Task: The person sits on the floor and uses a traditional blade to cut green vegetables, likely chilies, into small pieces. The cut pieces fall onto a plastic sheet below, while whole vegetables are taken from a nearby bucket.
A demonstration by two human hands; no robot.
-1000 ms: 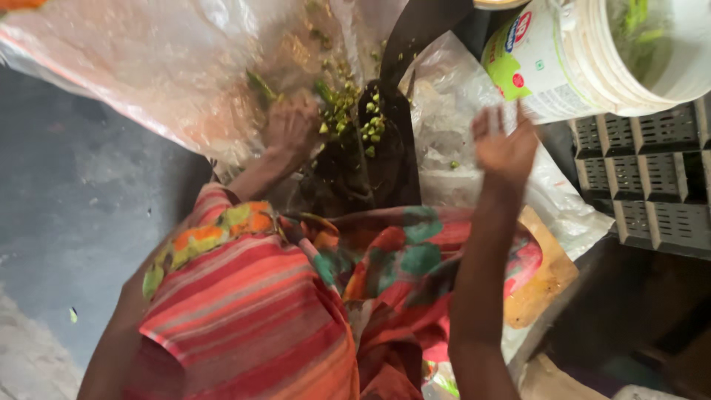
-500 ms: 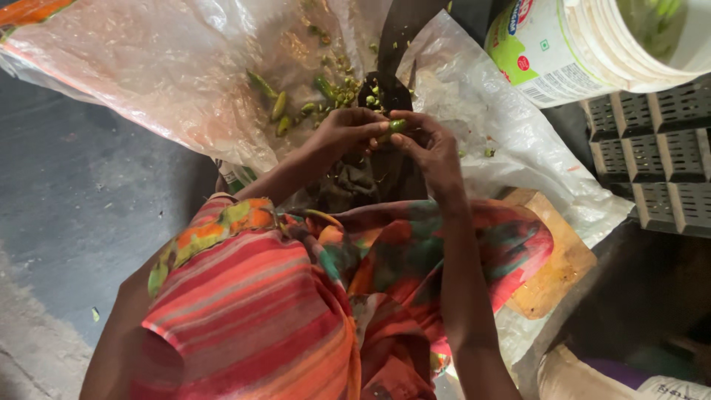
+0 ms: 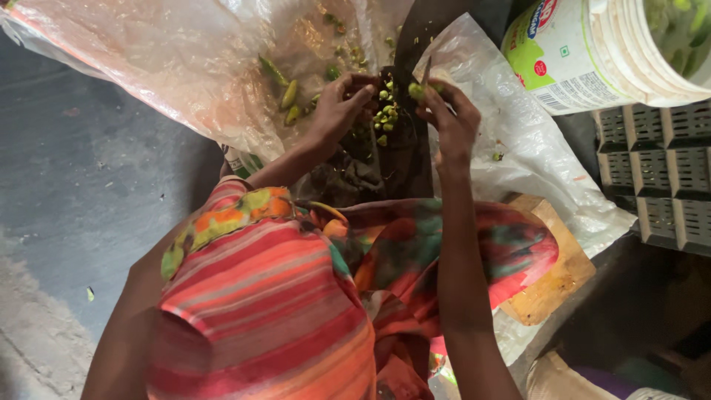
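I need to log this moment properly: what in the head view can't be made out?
- White bucket: cut off by the top and right edges; its green contents blurred.
- Blade edge: thin, partly behind the right hand.
- Left hand: fingertips curl out of sight, grip unclear.
- Small green pieces: too small to identify.

obst: upright blade (image 3: 416,44) btwn hands, white bucket (image 3: 592,52) right | free: plastic sheet (image 3: 133,52) left, prob.

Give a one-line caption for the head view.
Left hand and right hand press a green pod against an upright blade.
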